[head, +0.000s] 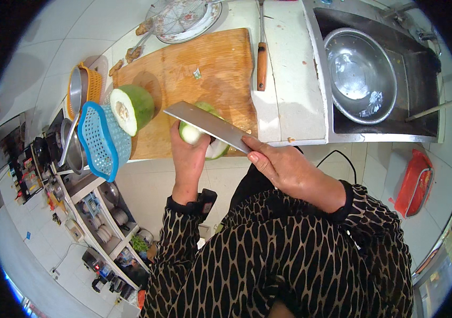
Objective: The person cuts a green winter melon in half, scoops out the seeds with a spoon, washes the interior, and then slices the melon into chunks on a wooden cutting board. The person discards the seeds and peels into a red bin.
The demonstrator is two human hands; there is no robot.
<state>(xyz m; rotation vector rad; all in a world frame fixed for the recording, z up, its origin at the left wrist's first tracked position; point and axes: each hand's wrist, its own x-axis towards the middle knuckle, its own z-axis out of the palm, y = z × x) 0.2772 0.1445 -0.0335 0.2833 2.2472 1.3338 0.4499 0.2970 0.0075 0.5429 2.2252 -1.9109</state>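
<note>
My right hand (pixel 289 167) grips a cleaver (pixel 206 121), its wide blade slanting up to the left over pieces of green-skinned gourd. My left hand (pixel 188 157) holds a gourd piece (pixel 189 134) with white flesh at the near edge of the wooden cutting board (pixel 210 51). Beside it, below the blade, shows another pale cut face (pixel 216 150) with green rind; I cannot tell whether the two are joined. The blade hides part of the gourd, and whether it touches it is unclear. A larger gourd portion (pixel 140 107) rests on the board's left side, cut face turned left.
A blue plastic basket (pixel 98 139) sits left of the board, near an orange basket (pixel 95 85). Ginger pieces (pixel 133 55) and a wire skimmer (pixel 180 14) over a plate (pixel 214 18) lie behind. A wooden-handled tool (pixel 262 67) lies right, before a sink holding a metal basin (pixel 359 75).
</note>
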